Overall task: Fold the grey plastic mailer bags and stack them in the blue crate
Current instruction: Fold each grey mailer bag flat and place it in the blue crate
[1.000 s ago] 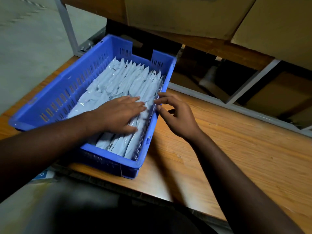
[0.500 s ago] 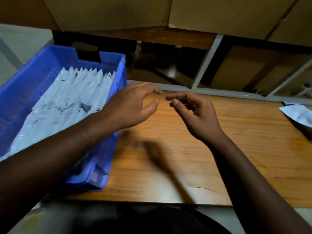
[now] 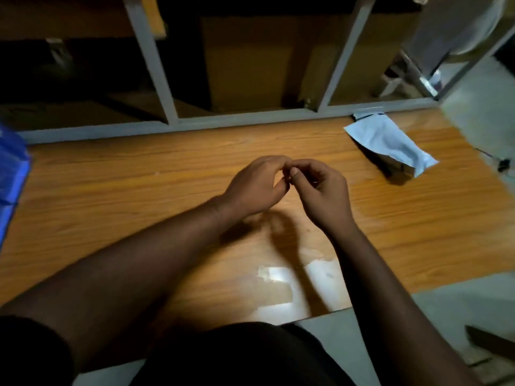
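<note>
My left hand (image 3: 255, 188) and my right hand (image 3: 320, 190) meet above the middle of the wooden table (image 3: 111, 196), fingertips touching each other, fingers curled, with nothing visible in them. A grey plastic mailer bag (image 3: 390, 143) lies unfolded at the table's far right, well beyond my right hand. Only a corner of the blue crate (image 3: 11, 174) shows at the left edge of the head view; its contents are out of sight.
A grey metal shelf frame (image 3: 156, 79) with brown cardboard boxes (image 3: 250, 65) runs along the table's far edge. Pale worn patches (image 3: 278, 277) mark the table near its front edge. Grey floor (image 3: 473, 302) lies to the right, beyond the table end.
The view has swung right, so the crate slid to the left edge and the loose mailer bag came into sight. My hands left the crate and came together over the table.
</note>
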